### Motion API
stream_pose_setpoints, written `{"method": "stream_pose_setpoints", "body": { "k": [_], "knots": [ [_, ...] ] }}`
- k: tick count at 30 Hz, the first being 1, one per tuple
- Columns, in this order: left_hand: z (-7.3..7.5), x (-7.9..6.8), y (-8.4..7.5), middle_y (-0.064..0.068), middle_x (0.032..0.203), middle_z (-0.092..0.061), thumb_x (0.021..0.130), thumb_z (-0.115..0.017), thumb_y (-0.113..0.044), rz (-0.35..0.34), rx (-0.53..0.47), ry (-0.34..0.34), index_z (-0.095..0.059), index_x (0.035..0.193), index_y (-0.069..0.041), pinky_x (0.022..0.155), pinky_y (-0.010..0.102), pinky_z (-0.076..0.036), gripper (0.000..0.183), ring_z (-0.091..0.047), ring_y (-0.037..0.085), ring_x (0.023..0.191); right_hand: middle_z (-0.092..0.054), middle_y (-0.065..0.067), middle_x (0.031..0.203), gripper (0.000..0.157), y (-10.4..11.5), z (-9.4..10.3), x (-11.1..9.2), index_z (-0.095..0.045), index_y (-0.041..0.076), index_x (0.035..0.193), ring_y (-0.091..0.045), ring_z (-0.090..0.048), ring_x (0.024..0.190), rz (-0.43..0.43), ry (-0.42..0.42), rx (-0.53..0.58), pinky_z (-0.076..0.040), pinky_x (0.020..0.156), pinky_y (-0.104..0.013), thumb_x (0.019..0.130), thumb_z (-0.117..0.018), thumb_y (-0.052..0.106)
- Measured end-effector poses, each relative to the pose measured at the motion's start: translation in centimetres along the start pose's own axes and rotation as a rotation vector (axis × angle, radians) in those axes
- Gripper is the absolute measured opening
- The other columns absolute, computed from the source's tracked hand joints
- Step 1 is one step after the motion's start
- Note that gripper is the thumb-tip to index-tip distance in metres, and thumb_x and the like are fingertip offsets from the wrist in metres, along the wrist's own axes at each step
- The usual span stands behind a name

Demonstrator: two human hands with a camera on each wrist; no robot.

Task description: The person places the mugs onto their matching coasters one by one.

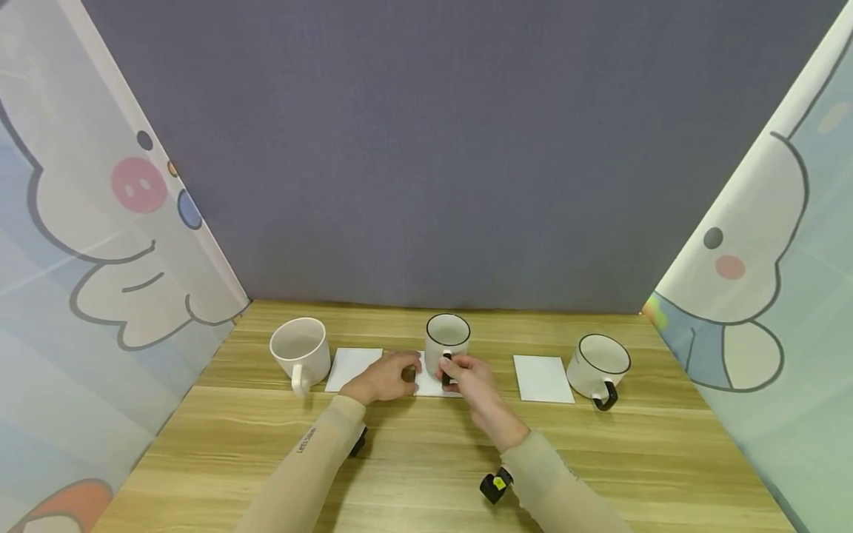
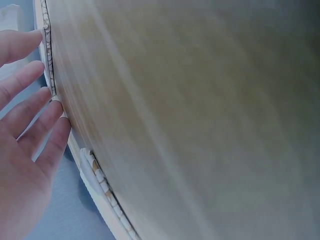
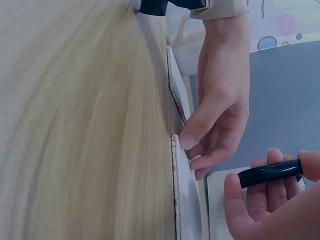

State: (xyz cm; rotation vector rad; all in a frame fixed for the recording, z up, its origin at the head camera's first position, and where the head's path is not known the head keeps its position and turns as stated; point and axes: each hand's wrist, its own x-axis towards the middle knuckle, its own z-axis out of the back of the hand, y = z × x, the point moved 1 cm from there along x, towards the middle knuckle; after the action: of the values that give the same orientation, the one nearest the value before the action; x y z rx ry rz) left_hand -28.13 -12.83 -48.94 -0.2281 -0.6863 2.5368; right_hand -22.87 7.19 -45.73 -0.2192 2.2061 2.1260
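A white mug (image 1: 437, 354) with a black rim stands upright over the middle white square coaster (image 1: 426, 386); whether its base touches the coaster I cannot tell. My right hand (image 1: 472, 379) pinches the mug's black handle (image 3: 267, 173) between thumb and fingers. At the coaster's left edge is my left hand (image 1: 386, 376), its fingers loosely spread and the tips touching the edge. In the left wrist view, the fingers (image 2: 32, 132) look relaxed, beside the thick edge of a coaster.
A plain white mug (image 1: 315, 369) stands at the left, beside a left coaster (image 1: 349, 363). To the right lies another coaster (image 1: 543, 379), next to a black-rimmed mug (image 1: 589, 380) with a black handle. A grey panel (image 1: 426, 163) closes the back of the wooden table (image 1: 413, 474).
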Motion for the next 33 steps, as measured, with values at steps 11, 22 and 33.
{"method": "stream_pose_setpoints", "body": {
  "k": [11,22,33],
  "knots": [
    [0.0,0.0,-0.3,0.012,0.148,-0.054,0.088,-0.076,-0.018,-0.012,0.010,-0.002,-0.064,0.106,-0.021,0.112,0.055,-0.037,0.022,-0.046,0.040,0.137,-0.070,-0.007,0.086,0.021,-0.9,-0.4,0.8,-0.068,-0.004,0.095,-0.017,-0.062,0.083,0.001,-0.010,0.010,-0.058,0.078,-0.037,0.100,-0.067,0.016],
    [0.1,-0.1,-0.2,0.011,0.149,-0.053,0.088,-0.076,-0.018,0.000,0.002,0.003,-0.065,0.110,-0.019,0.111,0.056,-0.037,0.024,-0.046,0.039,0.136,-0.069,-0.005,0.082,0.018,-1.5,-1.0,0.6,-0.068,-0.007,0.094,-0.014,-0.061,0.080,0.016,0.003,-0.012,-0.058,0.082,-0.043,0.099,-0.066,0.010],
    [0.0,0.1,0.2,0.012,0.147,-0.055,0.087,-0.076,-0.018,-0.023,0.002,-0.011,-0.065,0.110,-0.018,0.111,0.055,-0.038,0.026,-0.047,0.039,0.135,-0.071,-0.009,0.087,0.021,-2.0,-1.1,0.2,-0.068,-0.009,0.097,-0.016,-0.062,0.085,0.027,0.026,-0.047,-0.056,0.087,-0.046,0.100,-0.064,0.012]
  ]
}}
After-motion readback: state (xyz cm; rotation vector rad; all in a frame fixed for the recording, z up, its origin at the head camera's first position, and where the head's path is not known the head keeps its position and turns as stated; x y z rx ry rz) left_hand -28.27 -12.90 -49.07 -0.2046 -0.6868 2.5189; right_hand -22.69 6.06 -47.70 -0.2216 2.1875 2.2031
